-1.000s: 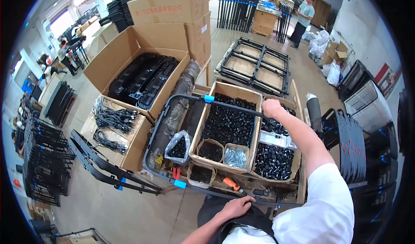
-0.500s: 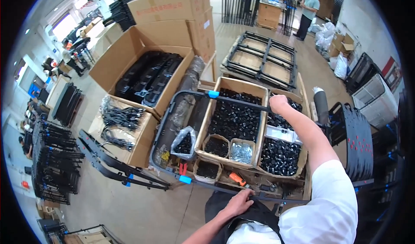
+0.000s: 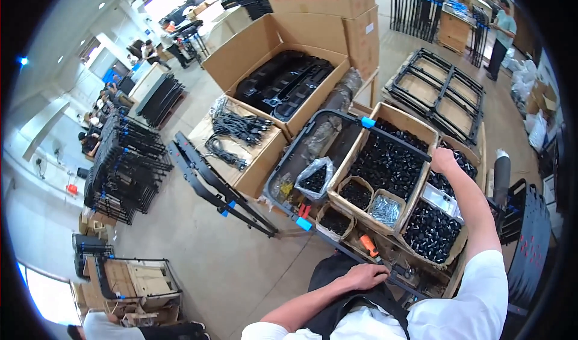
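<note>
At the far corner of the black metal frame (image 3: 337,159), my right hand (image 3: 444,159) is clenched around its bar, over the box of black parts (image 3: 385,162). My left hand (image 3: 364,275) rests loosely on my apron, holding nothing. One-handed, I reckon the frame could twist and tip the small tubs (image 3: 355,192).

The right hand (image 3: 444,159) is stretched out at centre right, fingers curled; the left hand (image 3: 365,276) is laid flat at lower centre.
</note>
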`<state>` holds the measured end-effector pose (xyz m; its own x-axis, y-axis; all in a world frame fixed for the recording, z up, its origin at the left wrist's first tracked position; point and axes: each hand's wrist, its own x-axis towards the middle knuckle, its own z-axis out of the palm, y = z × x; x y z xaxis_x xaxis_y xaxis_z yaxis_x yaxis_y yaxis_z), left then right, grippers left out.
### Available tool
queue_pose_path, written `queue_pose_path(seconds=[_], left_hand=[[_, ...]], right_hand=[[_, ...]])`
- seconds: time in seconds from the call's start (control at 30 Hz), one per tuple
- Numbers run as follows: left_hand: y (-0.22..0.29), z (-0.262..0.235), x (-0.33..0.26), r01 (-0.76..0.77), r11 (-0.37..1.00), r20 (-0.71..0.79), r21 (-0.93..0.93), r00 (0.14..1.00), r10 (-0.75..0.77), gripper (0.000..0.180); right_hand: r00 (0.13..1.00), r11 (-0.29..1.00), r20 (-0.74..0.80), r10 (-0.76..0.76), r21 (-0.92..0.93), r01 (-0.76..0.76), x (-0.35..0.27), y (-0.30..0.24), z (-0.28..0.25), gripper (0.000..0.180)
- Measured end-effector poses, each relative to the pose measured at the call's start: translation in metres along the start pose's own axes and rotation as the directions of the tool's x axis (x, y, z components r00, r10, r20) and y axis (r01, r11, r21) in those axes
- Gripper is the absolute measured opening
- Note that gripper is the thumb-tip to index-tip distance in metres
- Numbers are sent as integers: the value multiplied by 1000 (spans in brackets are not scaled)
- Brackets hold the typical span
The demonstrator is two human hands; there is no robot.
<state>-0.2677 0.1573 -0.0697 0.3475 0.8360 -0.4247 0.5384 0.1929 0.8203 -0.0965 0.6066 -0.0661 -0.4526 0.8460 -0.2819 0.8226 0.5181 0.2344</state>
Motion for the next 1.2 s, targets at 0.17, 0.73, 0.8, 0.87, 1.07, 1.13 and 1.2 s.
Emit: queue_pose_path(seconds=[0.17, 0.73, 0.8, 0.87, 1.07, 1.13, 1.2], left_hand=[[10, 0, -3, 82, 989, 11, 122, 996, -84, 37], [-223, -353, -58, -56, 949, -934, -311, -167, -316, 56], [-265, -421, -69, -74, 894, -830, -442, -344, -439, 60], [-266, -473, -65, 22, 734, -686, -679, -376, -623, 61], [-366, -566, -51, -47, 469, -397, -882, -463, -793, 66], [-401, -594, -79, -45, 424, -331, -904, -553, -765, 58], [-397, -596, -40, -163, 379, -253, -911, -504, -826, 41]], right_hand=[[979, 985, -202, 38, 170, -3, 8, 1, 34, 30], [959, 851, 19, -283, 466, 242, -300, -182, -28, 37], [942, 868, 99, -322, 428, 252, -333, -198, -13, 35], [969, 887, 143, -203, 445, 120, -361, -215, -5, 35], [982, 944, 185, 45, 315, -103, -366, -253, -1, 35], [976, 958, 191, 101, 247, -147, -349, -253, 10, 37], [926, 925, 212, 312, 154, -347, -359, -258, 21, 50]])
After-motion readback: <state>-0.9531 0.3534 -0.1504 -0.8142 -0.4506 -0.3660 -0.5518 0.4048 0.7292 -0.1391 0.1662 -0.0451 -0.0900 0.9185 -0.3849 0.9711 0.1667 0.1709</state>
